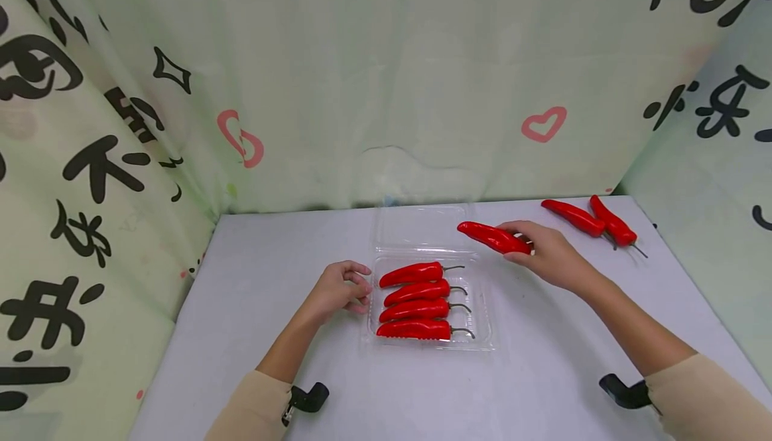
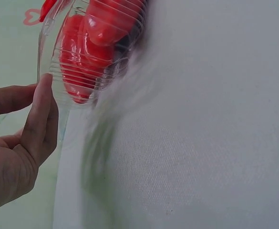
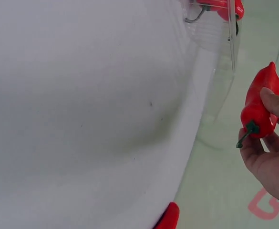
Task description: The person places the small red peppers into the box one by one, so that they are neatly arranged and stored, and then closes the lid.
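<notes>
Four red peppers lie stacked in a row, stems to the right, in a clear plastic container (image 1: 482,334) whose lid (image 1: 422,226) is folded back behind it. My left hand (image 1: 342,288) touches the container's left edge; in the left wrist view its thumb and fingers (image 2: 45,95) pinch the clear rim (image 2: 45,57). My right hand (image 1: 545,253) holds another red pepper (image 1: 491,236) above the table, right of the lid. In the right wrist view the hand (image 3: 273,157) grips that pepper (image 3: 261,102) near its green stem end.
Two more red peppers (image 1: 573,216) (image 1: 612,221) lie touching at the table's back right. The white table (image 1: 271,253) is bordered behind and at both sides by a pale green curtain (image 1: 392,92) with black characters and hearts.
</notes>
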{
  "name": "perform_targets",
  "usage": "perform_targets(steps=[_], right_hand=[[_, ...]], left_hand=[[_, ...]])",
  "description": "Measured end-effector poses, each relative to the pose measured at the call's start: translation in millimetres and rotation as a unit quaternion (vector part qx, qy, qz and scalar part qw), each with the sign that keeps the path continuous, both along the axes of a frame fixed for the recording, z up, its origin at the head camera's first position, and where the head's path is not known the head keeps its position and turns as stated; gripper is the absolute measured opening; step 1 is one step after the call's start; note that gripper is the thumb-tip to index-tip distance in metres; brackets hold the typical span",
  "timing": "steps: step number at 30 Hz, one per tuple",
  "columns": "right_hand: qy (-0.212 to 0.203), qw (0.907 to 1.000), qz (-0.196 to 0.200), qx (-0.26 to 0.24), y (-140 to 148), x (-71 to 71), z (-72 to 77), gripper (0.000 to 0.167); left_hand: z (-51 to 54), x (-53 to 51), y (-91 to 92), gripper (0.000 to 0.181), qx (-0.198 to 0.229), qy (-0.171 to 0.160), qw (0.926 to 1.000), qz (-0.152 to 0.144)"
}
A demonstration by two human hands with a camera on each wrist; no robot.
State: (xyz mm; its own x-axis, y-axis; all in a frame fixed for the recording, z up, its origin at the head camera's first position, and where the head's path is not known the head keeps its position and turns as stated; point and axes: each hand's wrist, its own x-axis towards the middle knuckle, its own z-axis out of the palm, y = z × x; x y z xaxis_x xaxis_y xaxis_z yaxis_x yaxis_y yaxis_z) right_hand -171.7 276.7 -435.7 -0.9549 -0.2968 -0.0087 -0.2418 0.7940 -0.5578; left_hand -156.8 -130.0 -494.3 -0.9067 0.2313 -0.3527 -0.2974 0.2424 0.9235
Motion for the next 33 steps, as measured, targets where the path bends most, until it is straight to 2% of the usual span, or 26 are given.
perform_targets(steps=[8, 19, 26, 33], right_hand=[[0.012, 0.9992, 0.038, -0.003, -23, 8.0, 8.3, 0.061], [0.018, 0.9958, 0.085, -0.030, -49, 14.7, 7.0, 0.054], [-0.006, 0.9920, 0.112, -0.057, -65, 19.1, 3.2, 0.048], [-0.025, 0.9885, 0.137, -0.058, -79, 26.2, 0.9, 0.051]], left_hand=[[0.7, -1.0, -0.2, 0.032, 0.000, -0.003, 1.0000, 0.001], [1.2, -0.1, -0.1, 0.032, -0.004, -0.003, 1.0000, 0.002], [1.7, 0.3, -0.2, 0.033, -0.008, 0.000, 1.0000, 0.003], [2.9, 0.1, 0.7, 0.032, -0.010, -0.002, 0.9999, 0.004]])
